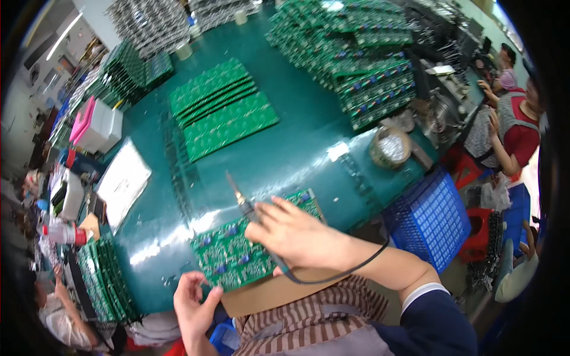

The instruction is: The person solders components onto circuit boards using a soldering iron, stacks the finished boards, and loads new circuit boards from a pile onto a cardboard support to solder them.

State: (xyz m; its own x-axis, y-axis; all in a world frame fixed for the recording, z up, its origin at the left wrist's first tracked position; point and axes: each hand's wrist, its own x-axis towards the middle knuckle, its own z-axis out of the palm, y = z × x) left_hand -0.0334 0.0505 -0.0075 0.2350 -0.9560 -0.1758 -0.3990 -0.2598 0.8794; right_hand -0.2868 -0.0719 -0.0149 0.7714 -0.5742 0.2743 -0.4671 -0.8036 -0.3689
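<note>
A soldering iron is in my right hand, its fingers wrapped round the handle and its thin tip pointing up and away to the left. Below that hand a green circuit board with many small components lies at the near edge of the table, partly covered by the hand. My left hand is at the board's near left corner, fingers half curled and thumb apart. I see nothing in it. A strip of brown cardboard shows under the board's near edge.
Green boards lie overlapped mid-table; tall board stacks stand at the far right. A tape roll sits right, above a blue basket. At left are a white sheet and upright boards. Other people sit at both sides.
</note>
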